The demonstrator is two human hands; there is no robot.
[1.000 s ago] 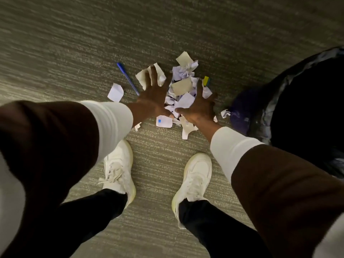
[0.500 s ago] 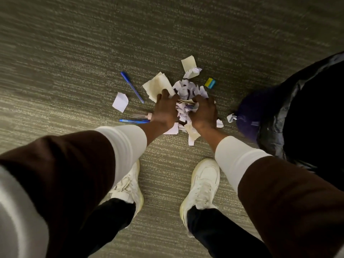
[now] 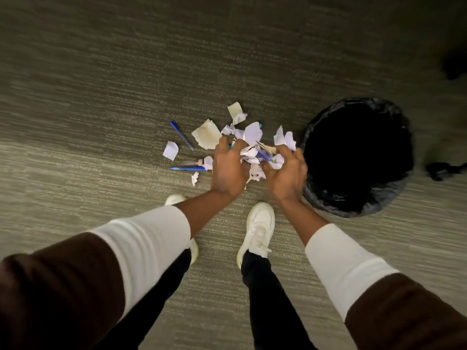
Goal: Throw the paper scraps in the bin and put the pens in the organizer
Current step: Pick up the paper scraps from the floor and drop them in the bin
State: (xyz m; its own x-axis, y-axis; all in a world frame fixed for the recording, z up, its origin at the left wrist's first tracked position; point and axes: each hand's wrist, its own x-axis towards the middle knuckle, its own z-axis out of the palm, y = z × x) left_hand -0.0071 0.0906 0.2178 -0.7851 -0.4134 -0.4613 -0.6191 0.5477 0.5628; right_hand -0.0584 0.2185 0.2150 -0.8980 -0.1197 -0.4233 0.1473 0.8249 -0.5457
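My left hand (image 3: 228, 166) and my right hand (image 3: 286, 173) are cupped together around a bunch of white paper scraps (image 3: 252, 145), held above the carpet. A blue pen (image 3: 264, 155) is caught among the held scraps. The bin (image 3: 316, 195), lined with a black bag, stands just right of my right hand. On the carpet to the left lie two blue pens, one slanted (image 3: 182, 135) and one level (image 3: 188, 169), beside a pale pen (image 3: 193, 162). Loose scraps remain on the floor: a white piece (image 3: 170, 150), a cream sheet (image 3: 206, 133) and a small bit (image 3: 194, 178).
Grey-green carpet (image 3: 101, 84) covers the floor all around. My two white shoes (image 3: 259, 228) stand just below the hands. A dark object (image 3: 441, 170) lies right of the bin, and another dark shape (image 3: 454, 64) sits at the far right edge.
Both hands closed on the pile and lifted a bunch of scraps off the carpet, shifting right toward the bin. More of the bin and the pens left on the floor now show.
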